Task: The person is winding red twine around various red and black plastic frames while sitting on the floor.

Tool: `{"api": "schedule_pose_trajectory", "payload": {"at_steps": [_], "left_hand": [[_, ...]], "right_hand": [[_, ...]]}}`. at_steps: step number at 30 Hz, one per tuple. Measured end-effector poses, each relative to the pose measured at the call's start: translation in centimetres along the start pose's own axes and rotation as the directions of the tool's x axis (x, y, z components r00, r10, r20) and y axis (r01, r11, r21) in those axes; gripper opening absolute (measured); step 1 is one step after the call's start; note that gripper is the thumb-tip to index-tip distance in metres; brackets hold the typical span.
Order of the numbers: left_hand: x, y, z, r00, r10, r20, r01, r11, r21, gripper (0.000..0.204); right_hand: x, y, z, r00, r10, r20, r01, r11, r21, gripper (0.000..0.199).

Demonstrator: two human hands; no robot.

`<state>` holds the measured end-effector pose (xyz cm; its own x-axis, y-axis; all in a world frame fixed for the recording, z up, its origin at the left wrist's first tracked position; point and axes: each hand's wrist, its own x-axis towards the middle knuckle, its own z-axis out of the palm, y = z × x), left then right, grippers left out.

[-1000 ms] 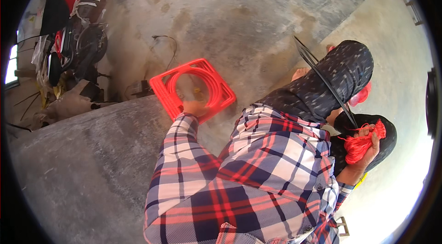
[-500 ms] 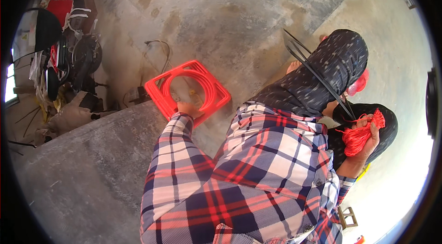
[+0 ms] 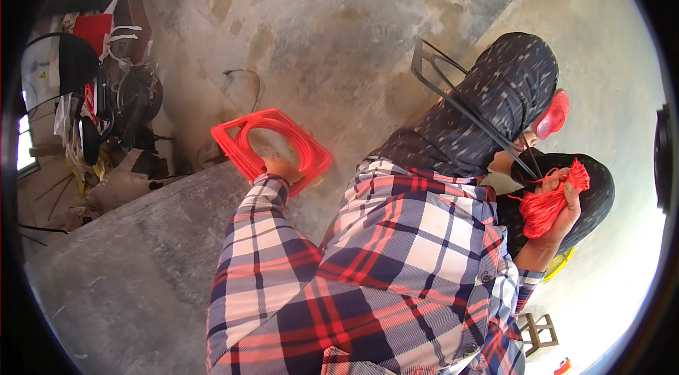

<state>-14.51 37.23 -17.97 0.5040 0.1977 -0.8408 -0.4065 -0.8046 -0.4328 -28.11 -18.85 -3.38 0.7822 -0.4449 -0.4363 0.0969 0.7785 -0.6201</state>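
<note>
Out to the left, my left hand [image 3: 281,169] is closed on the near side of a stack of red square plastic frames [image 3: 315,153], each with a large round hole. The stack hangs tilted above the concrete floor. My right hand [image 3: 564,211] grips a bundle of red string [image 3: 541,212] at my right, over my dark patterned trouser leg. Loose strands stick out on the bundle's left side, and its upper end is a tufted brush of string ends. A thin black metal rod frame [image 3: 470,112] slants across my leg, with its lower end close to the bundle.
A parked motorbike [image 3: 134,96] stands at the left, beside a heap of bags and scraps [image 3: 117,180]. A thin dark cable [image 3: 257,85] lies on the floor ahead. A red shoe [image 3: 552,115] is beyond my knee. Behind at lower right stands a small wooden stool [image 3: 539,334].
The red frame stack has tipped flatter and shifted a little left with my left hand. The black rod frame's far end has moved left. My right hand keeps its grip on the string.
</note>
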Motion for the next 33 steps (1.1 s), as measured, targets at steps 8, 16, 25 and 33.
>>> {"api": "schedule_pose_trajectory", "payload": {"at_steps": [8,16,25,33], "left_hand": [[0.2,0.0,2.8,0.997,-0.071,0.012,0.072,0.99,-0.123,0.068],[1.9,-0.4,5.5,0.997,-0.064,0.051,0.071,0.986,-0.151,0.064],[2.7,-0.3,4.9,0.997,0.005,0.075,0.013,0.972,-0.235,0.062],[3.5,3.0,2.4,1.0,-0.012,-0.021,0.006,0.97,-0.243,0.064]], "right_hand": [[0.0,0.2,-0.1,1.0,0.014,0.001,-0.014,1.0,0.019,0.029],[0.0,0.2,-0.6,0.998,0.02,0.058,-0.021,1.0,0.008,0.027],[0.0,0.3,-0.6,1.0,-0.005,0.001,0.005,1.0,-0.021,0.025],[0.0,0.4,-0.4,0.999,0.001,0.054,0.005,0.995,-0.1,0.022]]}}
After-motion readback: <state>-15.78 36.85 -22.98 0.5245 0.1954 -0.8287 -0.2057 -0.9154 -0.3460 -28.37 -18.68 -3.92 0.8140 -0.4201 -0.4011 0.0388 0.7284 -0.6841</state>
